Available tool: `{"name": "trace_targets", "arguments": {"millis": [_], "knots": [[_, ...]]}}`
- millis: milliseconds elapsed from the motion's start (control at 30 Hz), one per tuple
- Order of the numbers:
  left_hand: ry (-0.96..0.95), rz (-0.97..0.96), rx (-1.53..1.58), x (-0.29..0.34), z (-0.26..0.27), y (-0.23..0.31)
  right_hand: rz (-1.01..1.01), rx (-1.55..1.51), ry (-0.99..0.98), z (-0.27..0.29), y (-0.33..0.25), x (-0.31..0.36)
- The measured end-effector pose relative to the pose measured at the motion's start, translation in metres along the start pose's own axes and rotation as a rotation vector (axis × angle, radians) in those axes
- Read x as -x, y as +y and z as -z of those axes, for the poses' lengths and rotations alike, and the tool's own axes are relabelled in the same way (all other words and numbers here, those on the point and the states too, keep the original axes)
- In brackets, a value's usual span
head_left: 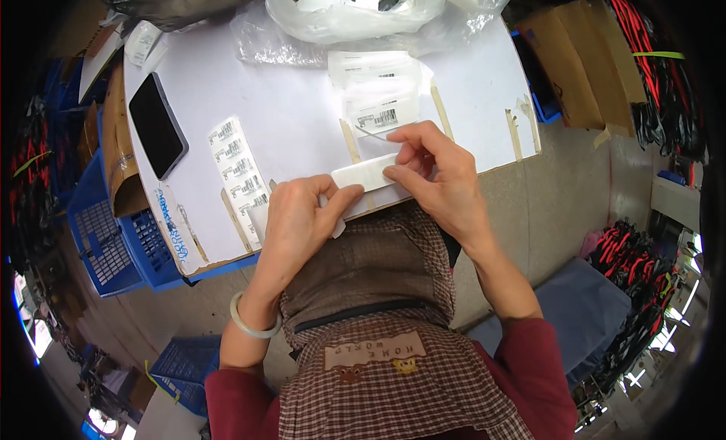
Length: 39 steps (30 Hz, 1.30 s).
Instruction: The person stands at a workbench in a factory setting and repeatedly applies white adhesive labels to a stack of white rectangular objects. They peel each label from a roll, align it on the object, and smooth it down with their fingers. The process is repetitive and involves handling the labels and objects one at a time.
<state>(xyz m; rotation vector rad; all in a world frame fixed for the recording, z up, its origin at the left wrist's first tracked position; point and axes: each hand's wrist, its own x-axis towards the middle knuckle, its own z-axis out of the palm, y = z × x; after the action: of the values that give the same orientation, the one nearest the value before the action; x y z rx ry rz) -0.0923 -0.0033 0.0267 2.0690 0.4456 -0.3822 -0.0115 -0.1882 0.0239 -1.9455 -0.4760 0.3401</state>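
Observation:
A plain white strip (361, 174) is held near the table's front edge. My left hand (299, 213) pinches its left end between thumb and bent fingers; a pale piece shows below that hand. At the right end, the thumb of my right hand (439, 167) presses on the strip while the other fingers curl above it. By my right index fingertip runs a thin grey line (372, 133), whose nature I cannot tell. Just beyond lies a strip of large white barcode labels (376, 92). Left of my left hand is a sheet of small barcode labels (236, 164).
On the white tabletop (295, 99) a black phone (157, 126) lies at the left. Clear plastic bags (355, 16) cover the far side. Blue crates (106, 220) stand at the left, cardboard (582, 65) at the far right. Tape strips (441, 111) mark the table.

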Motion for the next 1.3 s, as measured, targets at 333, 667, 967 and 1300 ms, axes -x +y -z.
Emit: {"name": "trace_targets", "arguments": {"millis": [333, 667, 967, 1300], "knots": [[0.020, 0.063, -0.071, -0.006, -0.011, 0.008, 0.023, -0.029, 0.010, -0.002, 0.001, 0.001], [0.034, 0.045, -0.039, -0.003, -0.011, 0.007, 0.293, 0.216, -0.174, 0.003, 0.004, -0.001], [-0.103, 0.173, 0.209, -0.004, -0.001, 0.002, 0.385, 0.291, -0.203, 0.005, 0.013, -0.005], [0.018, 0.041, -0.005, -0.005, -0.010, -0.001, 0.301, 0.065, -0.122, 0.012, 0.001, -0.006]]}}
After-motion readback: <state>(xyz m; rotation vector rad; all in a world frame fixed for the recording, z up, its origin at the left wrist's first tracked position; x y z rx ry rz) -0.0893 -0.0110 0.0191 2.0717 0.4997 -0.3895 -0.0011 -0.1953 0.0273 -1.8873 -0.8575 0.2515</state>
